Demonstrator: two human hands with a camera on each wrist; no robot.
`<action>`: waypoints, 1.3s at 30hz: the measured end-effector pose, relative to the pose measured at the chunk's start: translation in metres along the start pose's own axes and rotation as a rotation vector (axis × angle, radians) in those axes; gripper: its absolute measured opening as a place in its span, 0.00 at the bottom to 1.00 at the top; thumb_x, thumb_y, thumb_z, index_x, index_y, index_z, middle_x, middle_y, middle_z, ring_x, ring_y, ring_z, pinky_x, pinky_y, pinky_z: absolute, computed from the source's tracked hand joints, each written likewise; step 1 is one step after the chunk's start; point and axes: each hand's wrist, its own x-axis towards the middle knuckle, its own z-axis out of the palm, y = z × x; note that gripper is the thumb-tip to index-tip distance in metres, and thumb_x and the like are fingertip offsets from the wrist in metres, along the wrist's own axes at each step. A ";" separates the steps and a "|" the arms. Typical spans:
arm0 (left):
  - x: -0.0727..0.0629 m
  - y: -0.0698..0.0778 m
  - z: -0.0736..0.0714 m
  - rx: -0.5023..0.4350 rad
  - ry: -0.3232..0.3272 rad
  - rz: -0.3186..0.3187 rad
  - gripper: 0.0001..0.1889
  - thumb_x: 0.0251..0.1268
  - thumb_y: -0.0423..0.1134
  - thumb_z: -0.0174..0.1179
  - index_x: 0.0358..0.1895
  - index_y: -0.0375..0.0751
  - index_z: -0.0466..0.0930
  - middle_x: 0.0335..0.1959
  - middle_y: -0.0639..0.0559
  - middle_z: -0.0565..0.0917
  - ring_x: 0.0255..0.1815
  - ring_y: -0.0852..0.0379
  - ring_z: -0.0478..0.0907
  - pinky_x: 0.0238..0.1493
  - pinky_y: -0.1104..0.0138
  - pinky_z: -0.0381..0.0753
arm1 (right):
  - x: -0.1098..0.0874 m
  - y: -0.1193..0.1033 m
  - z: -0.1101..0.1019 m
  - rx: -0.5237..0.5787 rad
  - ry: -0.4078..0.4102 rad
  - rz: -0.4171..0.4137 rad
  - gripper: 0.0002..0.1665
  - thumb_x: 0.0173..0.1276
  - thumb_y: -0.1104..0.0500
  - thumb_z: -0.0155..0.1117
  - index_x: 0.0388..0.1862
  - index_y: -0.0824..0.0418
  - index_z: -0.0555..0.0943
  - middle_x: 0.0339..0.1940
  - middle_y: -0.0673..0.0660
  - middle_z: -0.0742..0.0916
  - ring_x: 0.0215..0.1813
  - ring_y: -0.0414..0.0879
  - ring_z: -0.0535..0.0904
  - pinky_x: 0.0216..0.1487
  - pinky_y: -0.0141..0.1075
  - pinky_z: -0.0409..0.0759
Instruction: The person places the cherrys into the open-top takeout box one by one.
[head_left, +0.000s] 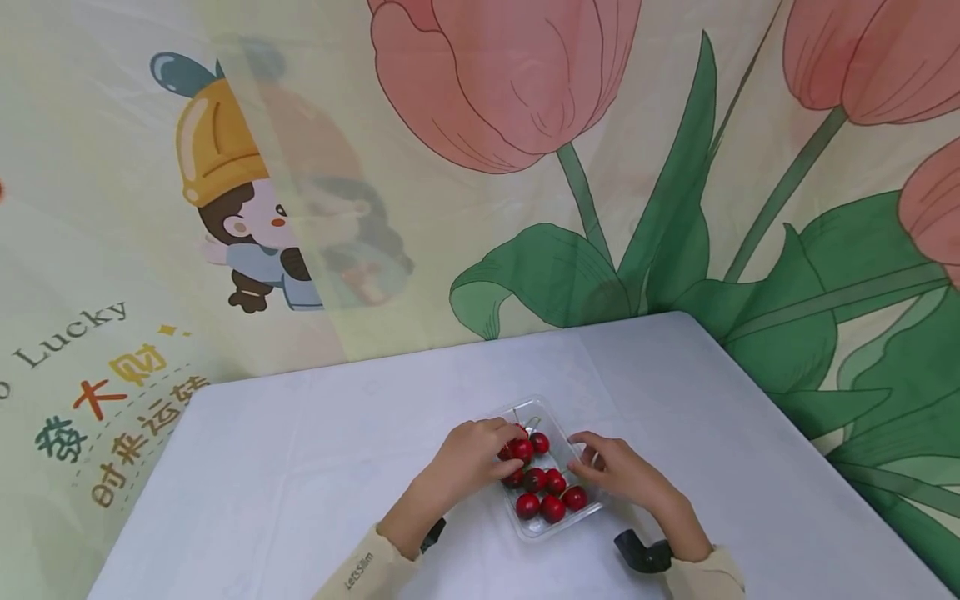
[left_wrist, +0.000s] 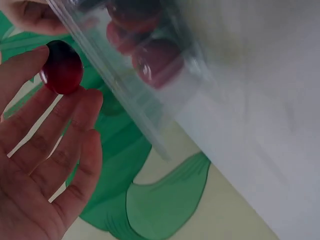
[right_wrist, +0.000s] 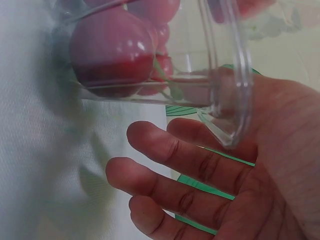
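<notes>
A clear plastic box holds several dark red cherries, some with green stems. My left hand reaches over the left side of the box in the head view. Between its thumb and fingertips it pinches one cherry, which shows above the rim in the left wrist view. At the right side of the box is my right hand, its thumb over the rim. In the right wrist view its fingers are spread and loosely bent outside the wall, holding nothing.
A white cloth covers the table under the box. Behind the table hangs a backdrop printed with tulips and a cartoon figure. Black wrist mounts sit at both sleeves.
</notes>
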 end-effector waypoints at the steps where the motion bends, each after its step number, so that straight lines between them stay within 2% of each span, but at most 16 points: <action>1: 0.003 0.002 0.002 0.005 -0.011 0.007 0.16 0.59 0.45 0.70 0.48 0.43 0.84 0.40 0.52 0.86 0.38 0.60 0.83 0.41 0.68 0.83 | 0.000 0.000 0.000 0.002 -0.001 0.000 0.26 0.67 0.56 0.66 0.59 0.69 0.75 0.30 0.51 0.80 0.30 0.42 0.75 0.30 0.29 0.78; 7: 0.016 0.011 0.012 0.063 -0.066 0.031 0.15 0.59 0.47 0.69 0.48 0.47 0.85 0.38 0.55 0.86 0.36 0.62 0.81 0.39 0.71 0.82 | 0.000 -0.001 0.002 0.021 -0.015 0.008 0.26 0.68 0.55 0.65 0.59 0.69 0.75 0.30 0.50 0.81 0.30 0.42 0.75 0.30 0.30 0.78; 13: 0.018 0.010 0.021 0.086 -0.103 0.028 0.14 0.60 0.48 0.69 0.47 0.48 0.85 0.38 0.56 0.86 0.35 0.63 0.80 0.38 0.73 0.81 | 0.001 0.000 0.004 0.030 -0.024 -0.030 0.26 0.69 0.55 0.64 0.59 0.70 0.75 0.30 0.50 0.81 0.28 0.41 0.75 0.28 0.29 0.77; 20: 0.021 0.007 0.024 0.113 -0.102 0.028 0.14 0.59 0.48 0.69 0.47 0.49 0.86 0.37 0.56 0.86 0.34 0.62 0.81 0.37 0.72 0.82 | 0.001 0.000 0.001 0.022 -0.023 -0.058 0.26 0.68 0.56 0.65 0.59 0.71 0.74 0.30 0.51 0.81 0.28 0.39 0.75 0.28 0.29 0.77; 24: 0.024 0.007 0.026 0.160 -0.115 0.038 0.14 0.60 0.49 0.68 0.47 0.51 0.86 0.37 0.56 0.86 0.34 0.61 0.81 0.35 0.71 0.81 | 0.001 0.001 0.000 0.023 -0.025 -0.050 0.26 0.68 0.56 0.65 0.59 0.71 0.74 0.30 0.50 0.81 0.28 0.40 0.76 0.28 0.28 0.78; 29: 0.025 0.009 0.031 0.206 -0.125 0.045 0.14 0.61 0.50 0.67 0.49 0.54 0.85 0.43 0.56 0.84 0.38 0.59 0.81 0.36 0.70 0.81 | -0.001 0.000 0.000 0.024 -0.027 -0.024 0.27 0.67 0.56 0.66 0.59 0.70 0.75 0.29 0.50 0.81 0.29 0.42 0.76 0.29 0.28 0.78; 39: 0.026 0.008 0.036 0.199 -0.118 0.039 0.15 0.63 0.52 0.65 0.50 0.55 0.85 0.46 0.54 0.83 0.41 0.58 0.80 0.39 0.68 0.82 | -0.001 0.000 -0.004 0.013 -0.028 -0.041 0.27 0.67 0.56 0.66 0.59 0.71 0.74 0.30 0.50 0.81 0.28 0.41 0.76 0.29 0.28 0.78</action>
